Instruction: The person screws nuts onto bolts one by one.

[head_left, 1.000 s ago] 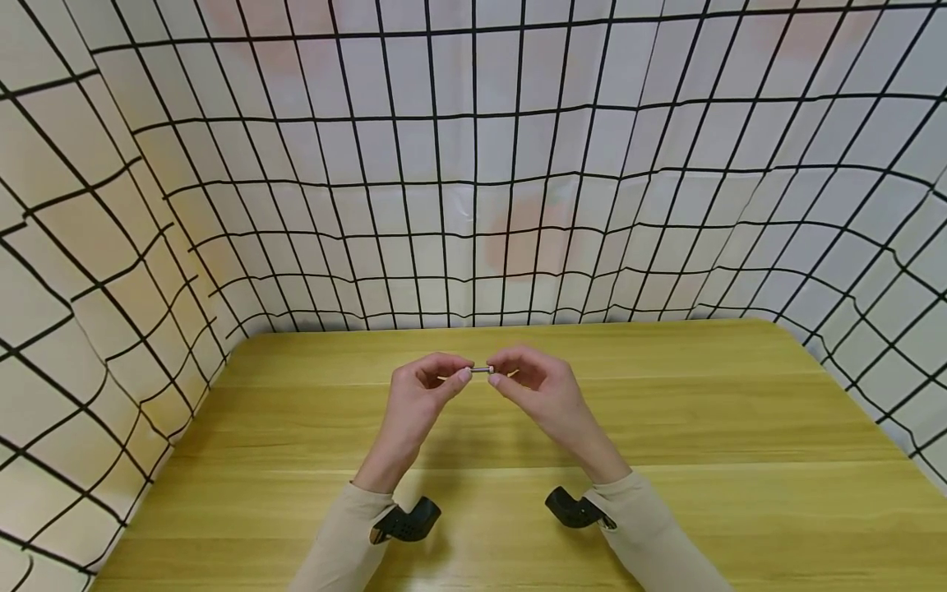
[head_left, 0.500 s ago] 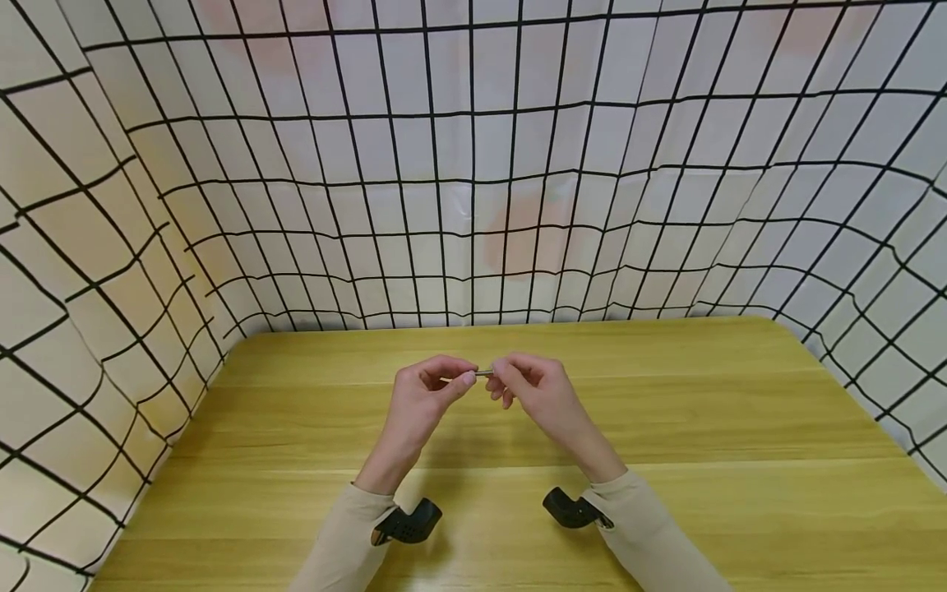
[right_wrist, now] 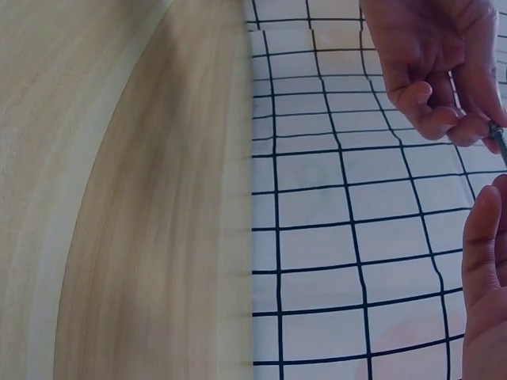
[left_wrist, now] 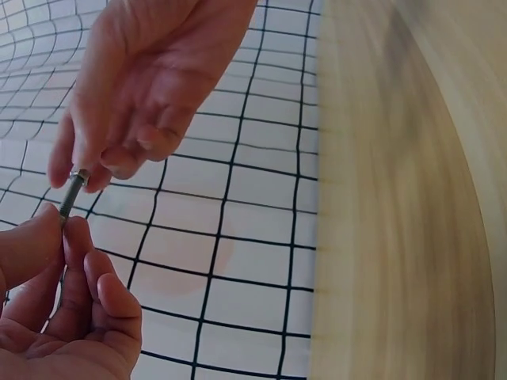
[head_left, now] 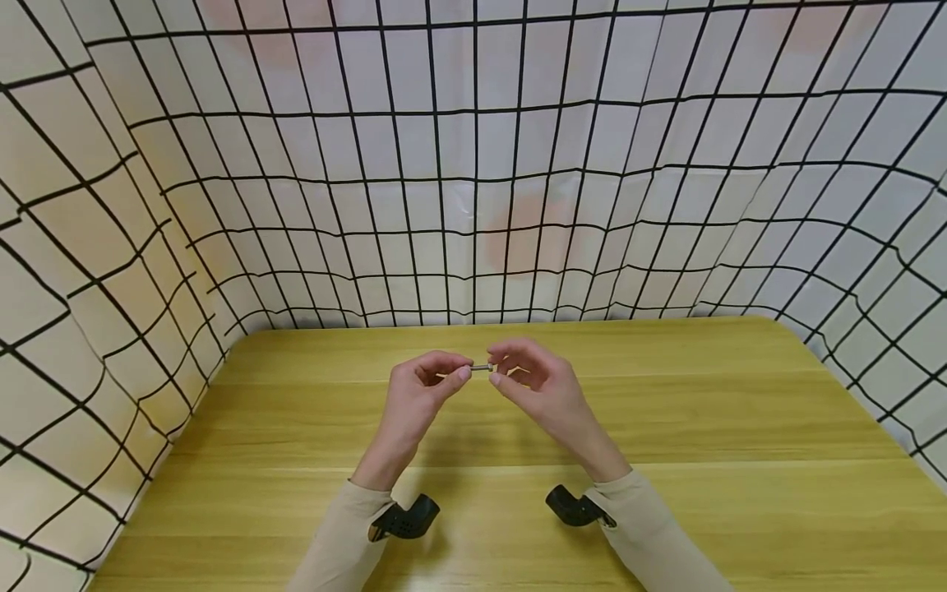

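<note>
A small metal bolt (head_left: pixel 481 367) is held level above the table, its wider end toward the right. My left hand (head_left: pixel 422 395) pinches its left end between thumb and fingertips. On the other side, my right hand (head_left: pixel 543 386) has its thumb and index finger parted around the wider end, a gap showing between them. From the left wrist, the bolt's shank (left_wrist: pixel 71 195) stands out between the two hands, its head right by the right fingertips. Thread shows on the bolt (right_wrist: pixel 498 140) in the right wrist view, where most of the right hand is cut off by the frame.
The wooden table (head_left: pixel 703 411) spreads under both hands. White sheeting with a black grid (head_left: pixel 473 164) rises behind it and at both sides. Black wrist-worn devices (head_left: pixel 407 518) sit at the beige sleeves (head_left: pixel 658 526).
The right thumb and fingers first closed at the bolt's right end, rolled over it with the thumb forward, and have now parted and swung back. The left hand's pinch stays put.
</note>
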Demonstrator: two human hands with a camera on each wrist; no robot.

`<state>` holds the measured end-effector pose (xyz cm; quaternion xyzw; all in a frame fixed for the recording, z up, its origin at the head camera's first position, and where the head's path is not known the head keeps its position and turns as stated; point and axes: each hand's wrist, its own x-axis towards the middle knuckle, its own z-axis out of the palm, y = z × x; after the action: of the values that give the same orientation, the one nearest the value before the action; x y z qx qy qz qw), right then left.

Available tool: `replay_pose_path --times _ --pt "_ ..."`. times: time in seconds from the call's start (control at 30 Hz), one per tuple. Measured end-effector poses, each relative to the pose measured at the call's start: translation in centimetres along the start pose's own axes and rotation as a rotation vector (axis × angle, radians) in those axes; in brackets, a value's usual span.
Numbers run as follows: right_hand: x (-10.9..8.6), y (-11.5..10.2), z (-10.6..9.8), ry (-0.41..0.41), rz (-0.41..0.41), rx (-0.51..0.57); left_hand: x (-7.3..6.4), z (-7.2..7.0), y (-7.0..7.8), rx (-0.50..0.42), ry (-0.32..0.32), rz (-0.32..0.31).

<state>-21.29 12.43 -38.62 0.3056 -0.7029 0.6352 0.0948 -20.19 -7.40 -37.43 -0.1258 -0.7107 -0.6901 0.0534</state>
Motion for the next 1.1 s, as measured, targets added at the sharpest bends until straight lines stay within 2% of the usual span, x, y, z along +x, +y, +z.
replay_pose_path --times 0.23,0.6,0.77,0.93,1.1 --pt "-0.2 0.2 0.2 0.002 0.025 -0.074 0.0 0.0 -0.1 0.008 -0.01 0.007" --pt "-0.2 0.4 0.4 0.021 0.085 -0.062 -0.1 0.2 -0.1 -0.004 -0.038 -0.005" --pt "0.0 0.4 0.4 0.001 0.129 -0.026 0.0 0.3 -0.2 0.009 -0.037 0.001" --pt "0.1 -1.1 0.6 -0.013 0.13 -0.042 0.1 0.2 -0.2 0.02 -0.024 0.006" --pt "0.0 -3.0 0.8 -0.013 0.065 -0.094 0.1 0.1 -0.3 0.016 -0.01 -0.001"
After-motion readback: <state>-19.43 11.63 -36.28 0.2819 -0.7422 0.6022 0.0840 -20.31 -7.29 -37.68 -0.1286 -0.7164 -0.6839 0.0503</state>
